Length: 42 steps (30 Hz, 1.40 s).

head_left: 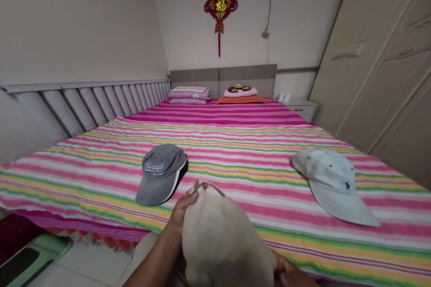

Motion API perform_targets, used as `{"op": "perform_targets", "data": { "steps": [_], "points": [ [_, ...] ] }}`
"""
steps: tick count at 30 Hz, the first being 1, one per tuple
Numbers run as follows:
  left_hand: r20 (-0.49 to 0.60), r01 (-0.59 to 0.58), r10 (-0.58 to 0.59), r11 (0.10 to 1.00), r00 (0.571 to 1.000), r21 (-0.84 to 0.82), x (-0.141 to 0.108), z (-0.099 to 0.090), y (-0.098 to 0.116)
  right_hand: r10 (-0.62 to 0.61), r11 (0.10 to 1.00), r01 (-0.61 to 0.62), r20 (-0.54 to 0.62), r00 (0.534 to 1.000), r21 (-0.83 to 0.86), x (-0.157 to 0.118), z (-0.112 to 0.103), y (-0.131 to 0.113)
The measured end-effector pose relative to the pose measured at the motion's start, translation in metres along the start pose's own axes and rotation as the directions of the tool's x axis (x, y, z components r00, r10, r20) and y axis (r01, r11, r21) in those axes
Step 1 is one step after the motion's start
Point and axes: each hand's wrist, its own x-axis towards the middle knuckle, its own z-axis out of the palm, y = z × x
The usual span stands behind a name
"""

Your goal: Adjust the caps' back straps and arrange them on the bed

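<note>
A beige baseball cap (222, 233) is held up in front of me, above the near edge of the bed. My left hand (183, 206) pinches it at the back strap, near the top. Low at its right side, my right hand (286, 271) is closed on the cap, partly cut off by the bottom of the view. On the bedspread beyond my left hand lies a grey cap (161, 170) with white lettering, its brim towards me. A pale grey-white cap (332, 184) with a small dark logo rests on the right, brim pointing near right.
The bed has a striped bedspread (235, 143). Folded purple bedding (191, 95) and a pink pillow (240, 93) sit by the headboard (249, 76). A radiator (101, 103) runs along the left wall. A wardrobe (370, 63) stands right; a green stool (40, 255) is low left.
</note>
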Motion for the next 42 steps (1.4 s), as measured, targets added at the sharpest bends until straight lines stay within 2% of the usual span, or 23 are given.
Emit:
{"op": "perform_targets", "data": {
  "steps": [1, 3, 6, 8, 12, 19, 25, 30, 35, 39, 42],
  "points": [
    [0.029, 0.018, -0.019, 0.999, 0.999, 0.029, -0.003, 0.003, -0.006, -0.009, 1.0, 0.009, 0.022, 1.0, -0.016, -0.001, 0.002, -0.009],
    [0.092, 0.061, -0.07, 0.993, 0.993, 0.099, -0.006, 0.012, -0.016, -0.053, 0.998, 0.053, -0.013, 0.998, -0.019, 0.002, 0.009, -0.029],
    [0.181, 0.078, -0.108, 0.983, 0.978, 0.163, -0.009, 0.027, -0.025, -0.127, 0.983, 0.123, -0.018, 0.992, -0.133, 0.015, 0.03, -0.05],
    [0.219, 0.078, -0.114, 0.983, 0.969, 0.165, -0.01, 0.034, -0.023, -0.144, 0.977, 0.14, -0.011, 0.99, -0.158, 0.026, 0.045, -0.055],
    [0.245, 0.117, -0.158, 0.978, 0.957, 0.172, -0.013, 0.035, -0.016, -0.173, 0.973, 0.148, -0.134, 0.976, -0.178, 0.04, 0.063, -0.052],
    [0.108, 0.085, -0.114, 0.966, 0.988, 0.244, -0.016, 0.035, -0.016, -0.18, 0.98, 0.167, -0.128, 0.975, -0.105, 0.042, 0.063, -0.05],
    [0.07, 0.139, -0.177, 0.917, 0.982, 0.374, -0.015, 0.041, -0.02, -0.188, 0.948, 0.158, -0.084, 0.979, -0.276, 0.038, 0.07, -0.06],
    [0.074, 0.149, -0.189, 0.918, 0.979, 0.368, -0.016, 0.043, -0.022, -0.222, 0.936, 0.2, -0.045, 0.974, -0.291, 0.039, 0.073, -0.063],
    [0.059, 0.152, -0.195, 0.893, 0.979, 0.424, -0.015, 0.042, -0.025, -0.2, 0.94, 0.19, -0.007, 0.98, -0.284, 0.041, 0.076, -0.062],
    [0.152, 0.086, -0.171, 0.889, 0.974, 0.45, -0.016, 0.04, -0.03, -0.181, 0.935, 0.171, -0.002, 0.984, -0.31, 0.039, 0.078, -0.062],
    [0.155, 0.064, -0.142, 0.904, 0.978, 0.422, -0.016, 0.038, -0.033, -0.186, 0.952, 0.17, -0.039, 0.982, -0.256, 0.039, 0.075, -0.059]
  ]
}}
